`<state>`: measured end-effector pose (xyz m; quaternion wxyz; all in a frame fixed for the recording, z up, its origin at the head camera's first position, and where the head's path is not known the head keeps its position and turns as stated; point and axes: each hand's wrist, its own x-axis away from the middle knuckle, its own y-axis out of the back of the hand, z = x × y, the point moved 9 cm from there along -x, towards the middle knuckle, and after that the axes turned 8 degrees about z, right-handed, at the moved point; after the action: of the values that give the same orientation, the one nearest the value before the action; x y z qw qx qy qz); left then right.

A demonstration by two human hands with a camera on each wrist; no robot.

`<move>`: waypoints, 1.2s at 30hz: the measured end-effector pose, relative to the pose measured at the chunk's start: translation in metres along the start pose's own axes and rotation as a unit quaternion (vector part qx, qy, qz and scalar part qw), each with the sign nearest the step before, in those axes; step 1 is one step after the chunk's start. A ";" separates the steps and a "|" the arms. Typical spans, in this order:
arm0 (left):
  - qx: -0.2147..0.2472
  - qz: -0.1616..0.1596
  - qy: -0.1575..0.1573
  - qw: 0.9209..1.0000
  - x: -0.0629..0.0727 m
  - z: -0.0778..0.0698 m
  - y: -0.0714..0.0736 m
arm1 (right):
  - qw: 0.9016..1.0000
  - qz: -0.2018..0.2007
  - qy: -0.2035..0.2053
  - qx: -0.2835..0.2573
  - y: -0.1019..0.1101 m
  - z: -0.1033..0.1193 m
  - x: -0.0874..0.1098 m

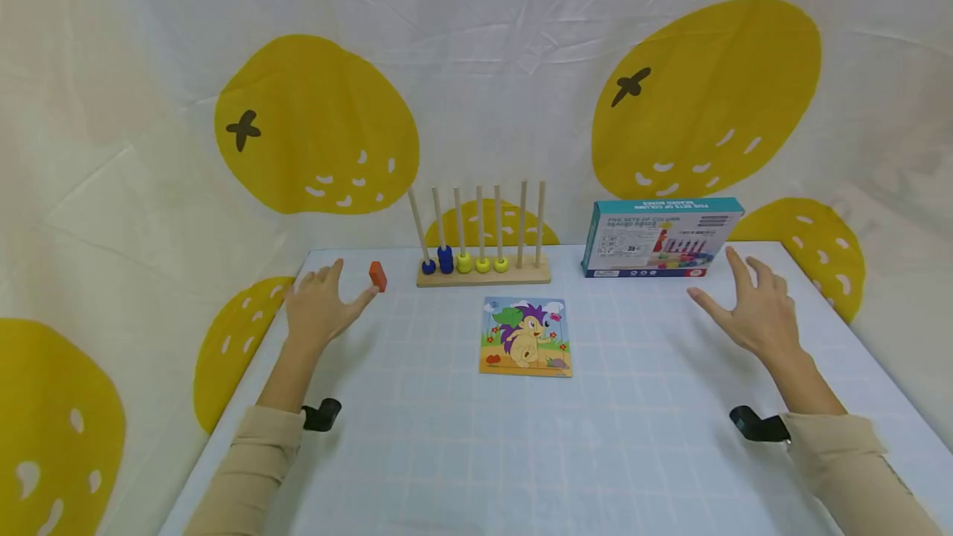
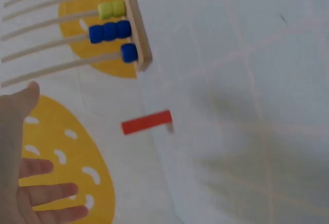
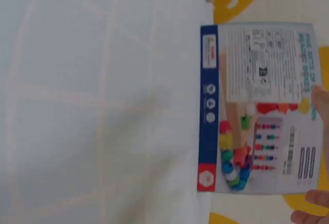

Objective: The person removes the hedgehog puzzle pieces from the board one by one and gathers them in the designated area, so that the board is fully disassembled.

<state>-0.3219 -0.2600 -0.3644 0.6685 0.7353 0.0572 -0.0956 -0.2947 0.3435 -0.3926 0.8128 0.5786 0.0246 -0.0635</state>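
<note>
My left hand (image 1: 316,304) hovers over the left part of the table with its fingers spread, holding nothing. Close by its thumb stands a small red block (image 1: 377,276), which also shows upright in the left wrist view. On the right, my other hand (image 1: 763,313) is spread in the air, just in front of a teal-and-white bead-set box (image 1: 663,238). That box stands on its long side at the back of the table. Between the hands lies a square hedgehog picture puzzle (image 1: 525,337), flat on the table.
A wooden bead rack (image 1: 484,273) with several upright rods stands at the back; blue beads (image 1: 445,260) and yellow beads (image 1: 482,265) sit on some of them. The white gridded table (image 1: 536,453) meets a fruit-printed cloth (image 1: 506,64) behind and at the sides.
</note>
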 end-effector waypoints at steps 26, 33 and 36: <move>0.172 0.156 -0.177 0.956 0.001 -0.241 -0.119 | 0.959 0.143 0.148 -0.193 -0.146 0.151 -0.023; 0.143 0.204 -0.165 0.954 0.002 -0.255 -0.140 | 0.960 0.122 0.170 -0.186 -0.146 0.161 -0.024; 0.130 0.214 -0.160 0.955 0.003 -0.257 -0.146 | 0.962 0.117 0.177 -0.172 -0.148 0.164 -0.025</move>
<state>-0.3335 0.0099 -0.4843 0.5726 0.7859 -0.2216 -0.0732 -0.3442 0.1431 -0.4751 0.8843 0.4313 0.1107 0.1403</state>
